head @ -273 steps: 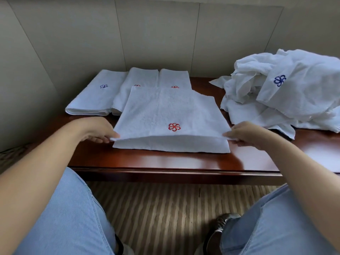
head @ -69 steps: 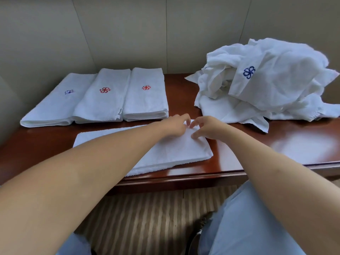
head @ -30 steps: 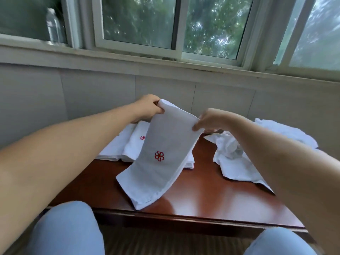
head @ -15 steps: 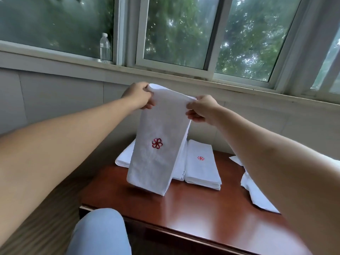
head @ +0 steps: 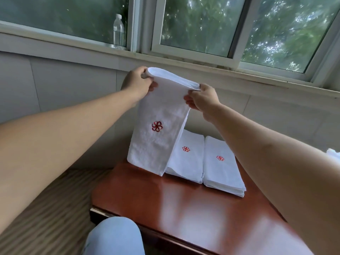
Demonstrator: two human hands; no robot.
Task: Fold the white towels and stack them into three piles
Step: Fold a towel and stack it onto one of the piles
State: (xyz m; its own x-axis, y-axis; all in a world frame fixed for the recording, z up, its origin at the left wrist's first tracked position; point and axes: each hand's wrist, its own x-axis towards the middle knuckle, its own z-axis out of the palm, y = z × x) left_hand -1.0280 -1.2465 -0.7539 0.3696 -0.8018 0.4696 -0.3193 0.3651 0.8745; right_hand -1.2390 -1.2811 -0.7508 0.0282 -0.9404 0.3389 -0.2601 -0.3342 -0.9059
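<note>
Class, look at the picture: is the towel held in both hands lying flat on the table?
No, the left hand and right hand grip the towel by its top fold, so it hangs down above the table.

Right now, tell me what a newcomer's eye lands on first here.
First, the folded towel with its red emblem, held up mid-frame by the left hand and right hand, hanging over the wooden table. Next, two folded towel piles lying behind it, and a water bottle on the windowsill.

Glossy red-brown wooden table [head: 193,205], striped carpet [head: 49,214], pale panelled wall [head: 64,78], white-framed windows [head: 145,28] with green foliage beyond.
</note>
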